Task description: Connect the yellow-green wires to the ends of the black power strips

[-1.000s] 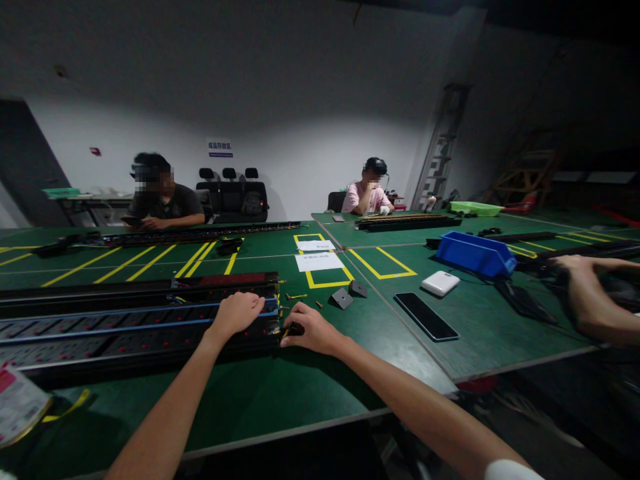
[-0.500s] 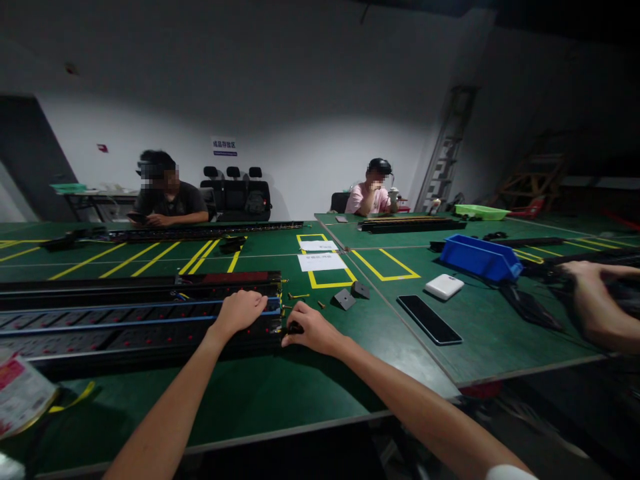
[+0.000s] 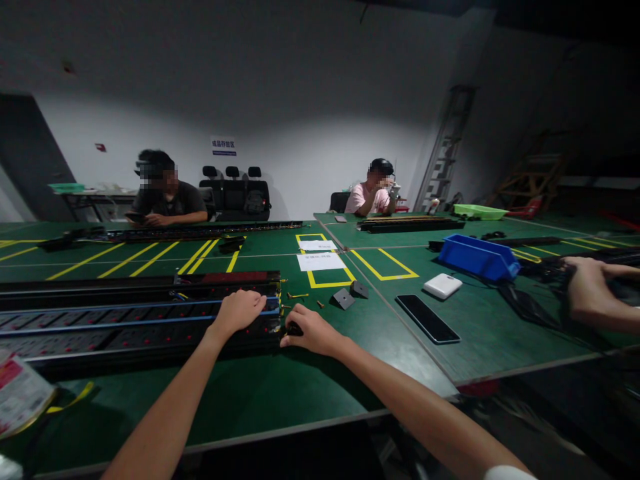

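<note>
Long black power strips point(image 3: 90, 340) with red dots and blue edging lie side by side across the left of the table. My left hand point(image 3: 241, 310) rests closed over the right end of one strip, fingers curled on its blue-edged side. Just off that end, my right hand point(image 3: 313, 330) pinches a small black part point(image 3: 293, 329), mostly hidden by the fingers. Wires show at the strips' open ends. Beside my right hand lie two dark square plates point(image 3: 343, 299), a small brass-coloured piece point(image 3: 321, 304) and a short yellow-green wire point(image 3: 299, 295).
A phone point(image 3: 427, 319), a white box-shaped device point(image 3: 443, 286) and a blue bin point(image 3: 477, 259) stand on the green table point(image 3: 345, 393) to the right. A co-worker's hand point(image 3: 593, 293) is at far right. Two people sit opposite. A printed bag point(image 3: 23, 393) lies front left.
My right hand stays at the strip's end with the small black part, with barely any shift. My left hand keeps its place. The person opposite on the right has moved a hand near the head.
</note>
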Motion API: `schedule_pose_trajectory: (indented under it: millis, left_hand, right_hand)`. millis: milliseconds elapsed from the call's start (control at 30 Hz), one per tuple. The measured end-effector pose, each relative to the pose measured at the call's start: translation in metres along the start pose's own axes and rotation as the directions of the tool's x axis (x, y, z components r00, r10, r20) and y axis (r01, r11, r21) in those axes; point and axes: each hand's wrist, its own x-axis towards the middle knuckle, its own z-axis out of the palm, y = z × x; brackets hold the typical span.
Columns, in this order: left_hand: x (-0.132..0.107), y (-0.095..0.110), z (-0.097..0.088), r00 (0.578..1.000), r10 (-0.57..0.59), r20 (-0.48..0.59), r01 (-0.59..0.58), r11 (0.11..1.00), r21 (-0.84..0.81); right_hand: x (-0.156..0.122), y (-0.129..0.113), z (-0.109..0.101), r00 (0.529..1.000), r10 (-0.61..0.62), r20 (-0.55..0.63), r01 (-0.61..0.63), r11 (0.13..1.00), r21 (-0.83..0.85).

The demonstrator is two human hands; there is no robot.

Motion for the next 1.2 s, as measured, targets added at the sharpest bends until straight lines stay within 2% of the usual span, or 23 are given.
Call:
schedule_pose_trajectory:
  millis: [400, 467, 533, 600, 667, 733, 767, 833, 900, 967, 1033, 1133, 1200]
  left_hand:
    - [0.002, -0.001, 0.002, 1.0, -0.004, 0.01, 0.003, 1.0, 0.013]
    - [0.002, -0.001, 0.001, 1.0, -0.012, 0.017, 0.011, 1.0, 0.017]
    - [0.002, -0.001, 0.001, 1.0, -0.014, 0.024, 0.014, 1.0, 0.017]
    - [0.002, -0.001, 0.0, 1.0, -0.013, 0.028, 0.013, 1.0, 0.015]
    - [0.001, -0.001, 0.0, 0.999, -0.011, 0.03, 0.011, 1.0, 0.015]
    - [0.001, -0.001, 0.0, 1.0, -0.005, 0.027, 0.004, 1.0, 0.015]
    - [0.001, -0.001, 0.0, 1.0, -0.002, 0.026, 0.002, 1.0, 0.013]
    - [0.001, -0.001, -0.001, 1.0, -0.004, 0.026, 0.004, 1.0, 0.011]
    - [0.001, 0.0, -0.002, 1.0, -0.005, 0.03, 0.005, 1.0, 0.011]
    - [0.0, 0.0, -0.004, 0.999, -0.001, 0.034, 0.001, 1.0, 0.013]
    - [0.0, 0.0, -0.005, 0.999, 0.003, 0.036, -0.004, 1.0, 0.016]
    - [0.0, 0.0, -0.005, 0.999, 0.008, 0.036, -0.008, 1.0, 0.01]
    - [0.0, -0.001, -0.005, 0.999, 0.015, 0.032, -0.015, 1.0, 0.001]
  right_hand:
    - [-0.005, -0.004, -0.004, 0.999, -0.037, -0.002, 0.037, 0.997, -0.065]
    - [-0.005, -0.004, -0.008, 0.998, -0.032, -0.048, 0.03, 0.999, -0.042]
    - [-0.004, -0.002, -0.011, 0.987, 0.003, -0.162, -0.003, 1.0, 0.003]
    - [-0.001, 0.006, -0.013, 0.943, 0.069, -0.326, -0.052, 0.997, 0.061]
    - [0.001, 0.019, -0.015, 0.866, 0.155, -0.476, -0.123, 0.988, 0.097]
    - [0.003, 0.035, -0.019, 0.793, 0.242, -0.56, -0.234, 0.968, 0.087]
    - [0.002, 0.042, -0.022, 0.77, 0.277, -0.575, -0.297, 0.953, 0.061]
    - [-0.001, 0.056, -0.03, 0.757, 0.321, -0.57, -0.419, 0.907, -0.046]
    - [-0.005, 0.068, -0.041, 0.751, 0.353, -0.557, -0.533, 0.823, -0.196]
    - [-0.01, 0.079, -0.053, 0.715, 0.409, -0.567, -0.629, 0.73, -0.267]
    - [-0.016, 0.092, -0.065, 0.68, 0.457, -0.573, -0.681, 0.684, -0.263]
    - [-0.025, 0.114, -0.08, 0.632, 0.54, -0.557, -0.721, 0.672, -0.167]
    - [-0.031, 0.128, -0.086, 0.631, 0.581, -0.514, -0.737, 0.655, -0.164]
